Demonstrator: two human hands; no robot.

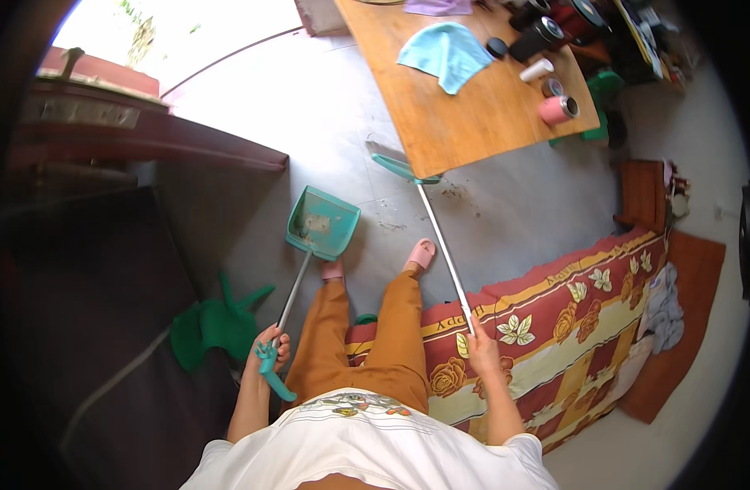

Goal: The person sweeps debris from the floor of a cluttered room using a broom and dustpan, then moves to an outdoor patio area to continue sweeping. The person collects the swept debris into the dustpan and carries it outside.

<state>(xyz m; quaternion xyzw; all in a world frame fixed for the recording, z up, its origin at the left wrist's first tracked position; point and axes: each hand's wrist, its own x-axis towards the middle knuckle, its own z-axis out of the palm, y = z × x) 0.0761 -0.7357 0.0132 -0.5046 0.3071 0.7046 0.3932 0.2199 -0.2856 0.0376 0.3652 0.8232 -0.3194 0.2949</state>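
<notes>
My left hand (273, 348) grips the pole of a long-handled teal dustpan (331, 222), close below its curved teal handle end. Some dirt lies in the pan, which is in front of my left foot. In my right hand (482, 350) is the metal pole of a broom (435, 214). The broom's teal head (394, 166) is by the near corner of the wooden table (448, 131), which hides part of it. Bits of debris (453, 191) lie on the grey tile floor right of the broom head, and more debris (389, 225) lies between broom and dustpan.
A light-blue cloth (445, 55), a pink cup (558, 110) and a black bottle (537, 38) are on the table. A sofa or bed with a floral cover (534, 331) stands at right. At left are a green plastic stool (218, 331) and a dark red door (228, 144).
</notes>
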